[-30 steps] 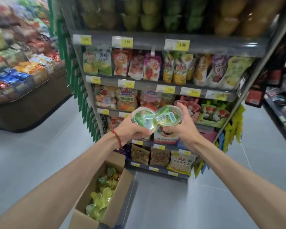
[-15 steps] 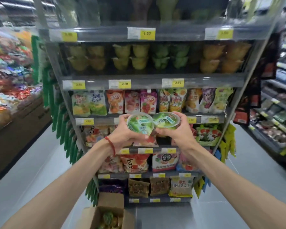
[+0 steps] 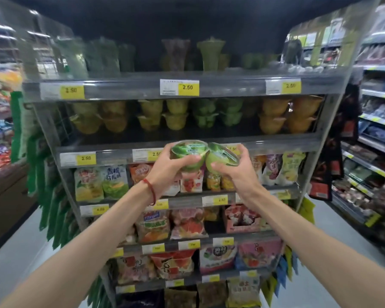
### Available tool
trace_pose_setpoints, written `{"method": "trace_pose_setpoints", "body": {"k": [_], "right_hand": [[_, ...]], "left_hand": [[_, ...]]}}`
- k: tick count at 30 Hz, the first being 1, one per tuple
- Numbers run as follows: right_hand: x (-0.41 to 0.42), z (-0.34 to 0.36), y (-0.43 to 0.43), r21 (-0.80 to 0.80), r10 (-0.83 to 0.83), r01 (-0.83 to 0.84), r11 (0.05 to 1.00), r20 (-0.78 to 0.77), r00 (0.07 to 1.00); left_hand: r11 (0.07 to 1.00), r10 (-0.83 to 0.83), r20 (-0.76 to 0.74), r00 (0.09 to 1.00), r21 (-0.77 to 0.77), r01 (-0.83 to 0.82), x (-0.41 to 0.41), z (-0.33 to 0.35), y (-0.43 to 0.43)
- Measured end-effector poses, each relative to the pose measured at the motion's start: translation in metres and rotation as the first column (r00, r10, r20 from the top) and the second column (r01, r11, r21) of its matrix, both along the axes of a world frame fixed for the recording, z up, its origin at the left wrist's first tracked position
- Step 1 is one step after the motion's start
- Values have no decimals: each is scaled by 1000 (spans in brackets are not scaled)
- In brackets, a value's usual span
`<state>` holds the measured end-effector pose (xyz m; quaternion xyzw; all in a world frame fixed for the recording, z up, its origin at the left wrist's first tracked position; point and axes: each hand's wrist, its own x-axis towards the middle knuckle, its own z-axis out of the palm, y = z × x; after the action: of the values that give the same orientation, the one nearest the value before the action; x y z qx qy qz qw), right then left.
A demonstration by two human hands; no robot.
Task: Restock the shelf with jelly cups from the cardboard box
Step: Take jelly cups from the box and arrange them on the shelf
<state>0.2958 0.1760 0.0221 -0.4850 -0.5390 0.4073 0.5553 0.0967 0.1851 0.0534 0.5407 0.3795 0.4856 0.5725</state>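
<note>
Left hand [image 3: 165, 174] curled round one cup [image 3: 187, 154], right hand [image 3: 238, 174] round a second cup [image 3: 223, 157], rims touching at 12 o'clock before the shelf [image 3: 111, 154]. Probably light: thin clear plastic, slick printed lids, walls likely crushable; best held low round the tapered sides. Beyond, at 12, stacked cups [image 3: 216, 114] in blurred rows.

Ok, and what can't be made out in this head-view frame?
Head view:
- Cardboard box: not in frame, presumably below the bottom edge.
- Top-shelf goods: dark and motion-blurred, unidentifiable.
- Lid print on left jelly cup and right jelly cup: blurred; cup bases hidden by left hand and right hand.
- Lower price tags: too small and blurred to read.
</note>
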Motion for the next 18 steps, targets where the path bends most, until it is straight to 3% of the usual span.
{"method": "trace_pose_setpoints", "body": {"k": [6, 10, 14, 18], "right_hand": [[32, 39, 48, 201, -161, 125, 971, 171, 972], [50, 55, 70, 208, -176, 132, 969, 208, 962], [63, 61, 93, 212, -218, 168, 963, 239, 946], [72, 62, 105, 189, -200, 149, 971, 289, 936]], "left_hand": [[987, 52, -104, 993, 154, -35, 24, 29, 55], [966, 136, -218, 967, 247, -80, 37, 40, 84], [902, 329, -360, 873, 393, -177, 48, 49, 96], [894, 353, -441, 825, 418, -159, 52, 47, 103]]}}
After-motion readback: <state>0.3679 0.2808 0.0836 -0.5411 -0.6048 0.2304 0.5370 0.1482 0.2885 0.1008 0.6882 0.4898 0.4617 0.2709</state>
